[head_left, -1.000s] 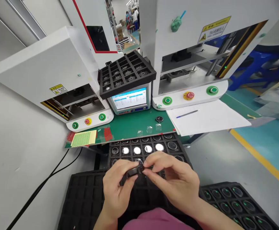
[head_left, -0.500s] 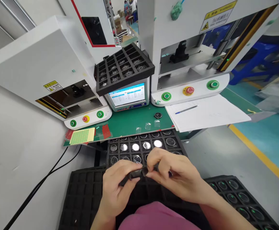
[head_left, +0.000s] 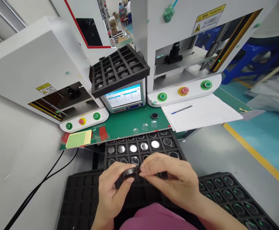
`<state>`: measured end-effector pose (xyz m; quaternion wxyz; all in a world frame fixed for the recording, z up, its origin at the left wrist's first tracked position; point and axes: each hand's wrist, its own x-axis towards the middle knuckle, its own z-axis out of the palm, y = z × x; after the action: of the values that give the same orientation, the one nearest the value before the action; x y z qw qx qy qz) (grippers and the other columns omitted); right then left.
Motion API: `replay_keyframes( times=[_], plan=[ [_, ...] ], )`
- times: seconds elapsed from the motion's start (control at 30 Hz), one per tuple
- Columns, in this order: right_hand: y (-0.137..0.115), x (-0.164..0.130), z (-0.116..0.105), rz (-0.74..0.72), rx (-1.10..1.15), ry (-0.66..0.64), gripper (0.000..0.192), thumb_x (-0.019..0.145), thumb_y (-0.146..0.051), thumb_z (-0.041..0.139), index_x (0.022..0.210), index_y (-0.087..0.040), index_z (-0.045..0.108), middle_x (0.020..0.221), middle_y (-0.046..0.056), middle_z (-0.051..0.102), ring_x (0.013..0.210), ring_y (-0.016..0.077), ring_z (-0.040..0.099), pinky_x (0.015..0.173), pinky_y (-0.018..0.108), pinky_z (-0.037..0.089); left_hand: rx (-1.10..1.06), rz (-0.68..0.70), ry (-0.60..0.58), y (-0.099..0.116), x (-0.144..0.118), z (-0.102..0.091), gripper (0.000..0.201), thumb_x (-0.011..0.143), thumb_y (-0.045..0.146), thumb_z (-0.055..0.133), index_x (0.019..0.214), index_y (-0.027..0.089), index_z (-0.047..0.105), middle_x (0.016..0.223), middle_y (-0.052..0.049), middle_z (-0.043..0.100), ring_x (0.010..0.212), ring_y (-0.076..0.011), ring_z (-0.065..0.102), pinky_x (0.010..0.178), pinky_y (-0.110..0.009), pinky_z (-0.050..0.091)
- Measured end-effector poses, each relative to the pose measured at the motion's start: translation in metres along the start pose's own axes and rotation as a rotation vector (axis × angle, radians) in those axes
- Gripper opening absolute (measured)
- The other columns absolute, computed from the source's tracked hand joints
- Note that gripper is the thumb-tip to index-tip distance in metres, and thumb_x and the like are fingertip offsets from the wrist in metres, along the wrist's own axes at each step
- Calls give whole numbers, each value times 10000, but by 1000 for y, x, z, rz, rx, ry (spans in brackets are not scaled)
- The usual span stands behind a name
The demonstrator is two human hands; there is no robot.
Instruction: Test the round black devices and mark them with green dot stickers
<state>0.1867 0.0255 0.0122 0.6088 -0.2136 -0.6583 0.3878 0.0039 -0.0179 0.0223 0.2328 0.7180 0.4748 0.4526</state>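
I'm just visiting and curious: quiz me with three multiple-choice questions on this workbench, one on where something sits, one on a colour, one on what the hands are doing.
1. Where does the pen lie?
A. on the white paper
B. in a black tray
C. on the small screen

2. What colour is the middle button on the right machine's front panel?
A. blue
B. red
C. white

3. How is the small black round part held?
A. it rests loose on the green mat
B. the left hand alone holds it
C. both hands pinch it between fingertips

Answers:
1 A, the pen rests on the white paper.
2 B, it is red, with a green button on each side.
3 C, the left hand and right hand both grip it.
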Motion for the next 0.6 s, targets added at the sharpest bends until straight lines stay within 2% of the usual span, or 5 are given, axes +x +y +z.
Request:
replay_keyframes(
  times=[0.2, 0.33, 0.43, 0.53, 0.6],
  plan=[
    [-1, 2, -10, 73, 18, -245, 192, 873, -16, 567, 863, -207, 548, 813, 15, 609, 751, 122, 592, 663, 251, 521, -52, -14, -67, 2, -3, 0, 173, 880, 178, 618, 1035, 215, 686, 859, -38, 714, 741, -158, 648, 670, -248, 516],
    [1, -5, -9, 47, -8, -316, 235, 877, 13, 487, 879, -222, 491, 850, 11, 542, 791, 122, 556, 677, 254, 507, -53, 33, -64, 2, -4, 0, 220, 889, 161, 602, 1093, 205, 670, 889, -46, 712, 774, -157, 658, 694, -253, 524],
    [4, -10, -2, 32, 20, -227, 251, 862, 13, 523, 926, -229, 508, 853, 12, 549, 818, 138, 591, 701, 284, 540, -44, 64, -40, 2, -5, 0, 263, 879, 131, 606, 1128, 198, 660, 914, -44, 708, 807, -149, 656, 718, -246, 526],
    [4, -10, 5, -15, 17, -50, 323, 827, 5, 617, 1053, -219, 565, 908, 45, 648, 848, 165, 653, 731, 310, 585, -34, 86, -13, 2, -5, -2, 277, 877, 118, 606, 1139, 190, 657, 916, -45, 706, 821, -148, 655, 720, -244, 529],
    [3, -8, 8, -49, -6, -8, 344, 807, 17, 647, 1075, -196, 608, 897, 61, 703, 826, 170, 690, 716, 289, 604, -20, 110, -13, 1, -5, -3, 287, 877, 113, 601, 1150, 186, 653, 925, -51, 708, 831, -153, 659, 724, -251, 534]
  ],
)
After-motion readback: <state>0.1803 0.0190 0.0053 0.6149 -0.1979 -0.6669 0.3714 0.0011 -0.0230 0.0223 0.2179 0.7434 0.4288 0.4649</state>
